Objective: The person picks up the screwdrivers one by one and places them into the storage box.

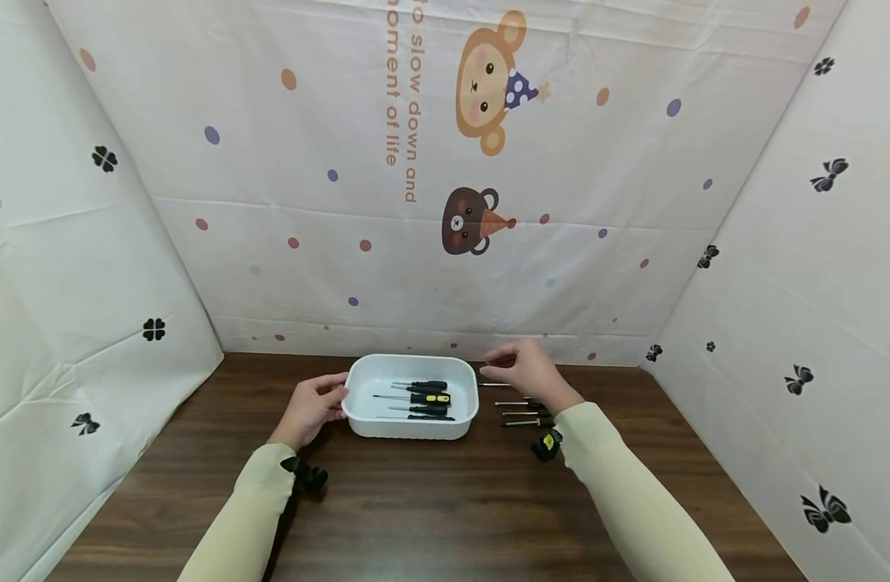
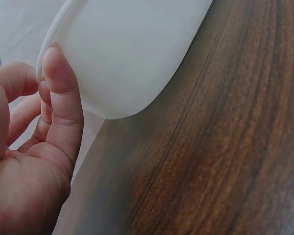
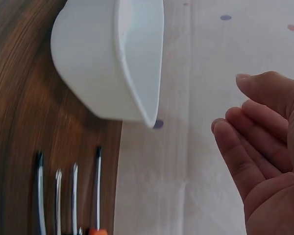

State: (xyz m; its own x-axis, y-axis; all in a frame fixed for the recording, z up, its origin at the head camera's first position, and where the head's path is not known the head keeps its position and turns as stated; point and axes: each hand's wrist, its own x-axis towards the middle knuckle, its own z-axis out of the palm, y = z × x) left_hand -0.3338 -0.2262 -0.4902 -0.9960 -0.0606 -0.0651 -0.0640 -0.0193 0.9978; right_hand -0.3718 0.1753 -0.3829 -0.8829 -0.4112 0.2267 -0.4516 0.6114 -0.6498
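A white plastic tray [image 1: 357, 430] sits on the table with several black-handled screwdrivers inside, one of them [image 1: 434, 398] marked with yellow. My left hand [image 1: 308, 412] pinches the tray's left end at the rim; in the left wrist view, the rim [image 2: 40, 63] runs between thumb and fingers. Just beyond the tray's right end hovers my right hand [image 1: 526, 375], thumb and fingertips apart and nothing between them in the right wrist view. Beneath and beside that hand several more screwdrivers [image 1: 520, 414] lie side by side, shafts toward the tray, handles partly covered by the wrist; one shows an orange handle [image 3: 99, 232].
The dark wood table [image 1: 415, 517] ends at a patterned cloth backdrop [image 1: 401, 275] right behind the tray. Similar white cloths hang at the left [image 1: 88, 339] and right [image 1: 772, 323]. Each wrist bears a small black device.
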